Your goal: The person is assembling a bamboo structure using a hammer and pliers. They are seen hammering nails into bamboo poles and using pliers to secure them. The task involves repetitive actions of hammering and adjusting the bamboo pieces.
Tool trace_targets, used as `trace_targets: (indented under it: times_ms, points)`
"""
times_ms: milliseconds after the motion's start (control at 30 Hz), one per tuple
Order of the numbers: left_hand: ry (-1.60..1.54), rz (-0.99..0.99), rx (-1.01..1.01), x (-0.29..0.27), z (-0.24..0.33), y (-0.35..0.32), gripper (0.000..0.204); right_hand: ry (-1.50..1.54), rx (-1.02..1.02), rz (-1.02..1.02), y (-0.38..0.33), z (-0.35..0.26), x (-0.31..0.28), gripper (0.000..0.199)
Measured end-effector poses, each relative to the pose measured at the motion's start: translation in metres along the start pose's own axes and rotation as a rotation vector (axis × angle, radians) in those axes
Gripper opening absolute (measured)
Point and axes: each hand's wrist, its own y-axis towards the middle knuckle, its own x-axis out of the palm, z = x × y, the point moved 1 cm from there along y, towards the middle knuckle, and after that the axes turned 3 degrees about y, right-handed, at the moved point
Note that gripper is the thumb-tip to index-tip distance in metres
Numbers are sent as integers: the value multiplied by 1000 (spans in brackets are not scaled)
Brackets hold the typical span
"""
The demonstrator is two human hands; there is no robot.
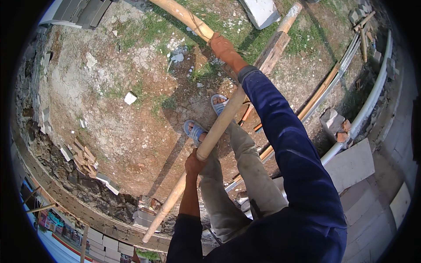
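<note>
A long bamboo pole (226, 118) slants across the view from lower left to upper right, passing in front of my legs. My left hand (194, 163) is wrapped around its lower part. Near its far end a rough wooden block (272, 52) lies against the pole; how they are joined cannot be told. My right hand (224, 49) reaches forward, closed on the near end of a second bamboo pole (184, 17), which runs out past the top edge. A thin wire or cord shows around this second pole beside my fingers.
An orange-handled tool (246, 114) lies beside my right sandal (218, 103). Long metal and wooden lengths (322, 94) and a grey pipe (372, 92) stretch along the right. Broken bricks (85, 158) lie at left, a pale block (261, 12) at the top.
</note>
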Motion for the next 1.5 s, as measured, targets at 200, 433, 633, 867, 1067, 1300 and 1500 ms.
trace_targets:
  times_ms: [200,433,633,867,1067,1300,1500]
  points:
    - [117,31,-40,16,4,24,76,349,-55,86,-19,46,-81,27]
    - [-32,286,-211,24,6,-33,73,809,55,806,-220,44,-220,35]
    - [-347,23,-289,-24,26,-103,62,652,889,222,-519,151,-33,32]
    - [95,-129,-186,-44,106,-170,98,96,180,-1369,-1009,97,110,37]
    - [371,-184,-148,-39,70,-176,100,258,521,-735,-1029,-66,112,17]
    - [438,-183,-76,-15,57,-208,89,-124,345,-608,-974,-45,148,16]
    - [505,-105,-52,3,62,-210,79,1020,1180,-234,-897,25,91,25]
